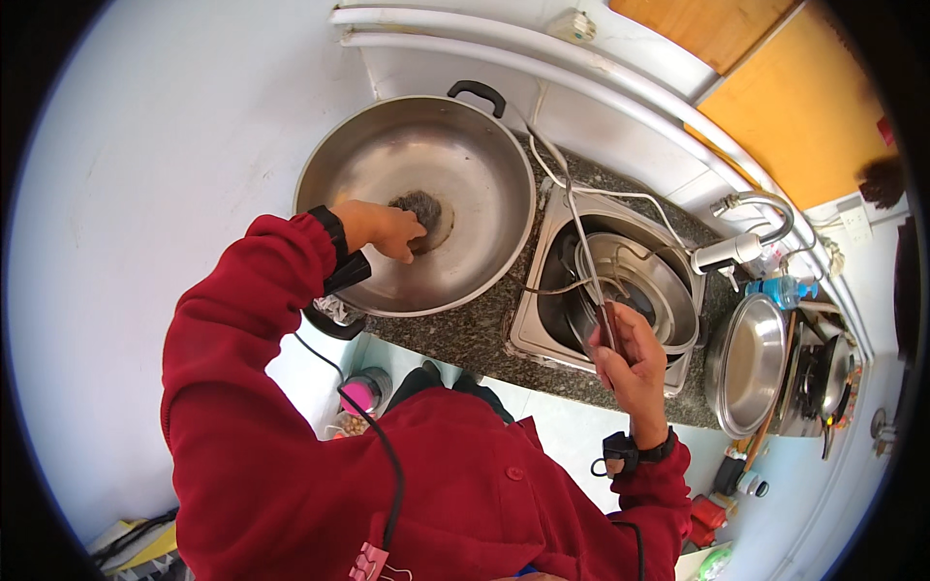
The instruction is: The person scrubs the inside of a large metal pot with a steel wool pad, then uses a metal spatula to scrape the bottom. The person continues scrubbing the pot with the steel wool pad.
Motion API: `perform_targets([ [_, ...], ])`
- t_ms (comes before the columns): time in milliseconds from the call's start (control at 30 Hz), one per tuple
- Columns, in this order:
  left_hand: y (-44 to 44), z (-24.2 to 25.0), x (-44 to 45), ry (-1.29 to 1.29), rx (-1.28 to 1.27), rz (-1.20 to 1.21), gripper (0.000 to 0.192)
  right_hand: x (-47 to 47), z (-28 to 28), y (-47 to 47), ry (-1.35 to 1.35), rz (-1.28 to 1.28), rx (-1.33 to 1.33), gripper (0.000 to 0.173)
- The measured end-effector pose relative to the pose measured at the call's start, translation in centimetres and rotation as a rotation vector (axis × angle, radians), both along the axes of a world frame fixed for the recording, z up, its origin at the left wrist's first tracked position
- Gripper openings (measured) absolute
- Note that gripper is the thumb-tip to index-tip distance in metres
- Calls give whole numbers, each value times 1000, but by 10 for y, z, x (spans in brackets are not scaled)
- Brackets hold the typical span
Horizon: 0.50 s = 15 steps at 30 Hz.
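Observation:
A large two-handled metal wok (479,181) stands on the dark granite counter at the left. Inside it, my left hand (385,231) reaches down with its fingers at a dark metal scouring pad (420,207); its fingertips are partly hidden, so its grip is unclear. My right hand (631,356) is closed around the brown handle of a long metal kitchen utensil (581,232). The utensil slants up across the sink towards the wall, its far end near the wok's rim. Below it, a metal basin (679,290) sits in the steel sink (534,330), with a thin hose beside it.
A faucet (726,253) juts over the sink's right side. Stacked metal basins (752,363), a blue bottle (781,292) and a pan (835,378) stand further right. White pipes (508,54) run along the wall. A black cable (392,465) hangs across the red jacket.

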<state>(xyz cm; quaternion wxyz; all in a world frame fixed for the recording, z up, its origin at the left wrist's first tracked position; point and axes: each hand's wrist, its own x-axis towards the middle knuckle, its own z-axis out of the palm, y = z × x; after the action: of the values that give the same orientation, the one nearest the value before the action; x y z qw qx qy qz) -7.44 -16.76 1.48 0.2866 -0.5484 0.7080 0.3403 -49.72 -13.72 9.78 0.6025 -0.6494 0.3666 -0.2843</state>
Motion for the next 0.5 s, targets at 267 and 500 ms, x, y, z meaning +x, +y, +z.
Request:
perform_targets([
  [267,-34,11,14,185,-310,46,68,-14,11,12,213,32,-257,72],
  [500,108,83,61,436,-656,220,36,18,43,17,541,219,-863,71],
])
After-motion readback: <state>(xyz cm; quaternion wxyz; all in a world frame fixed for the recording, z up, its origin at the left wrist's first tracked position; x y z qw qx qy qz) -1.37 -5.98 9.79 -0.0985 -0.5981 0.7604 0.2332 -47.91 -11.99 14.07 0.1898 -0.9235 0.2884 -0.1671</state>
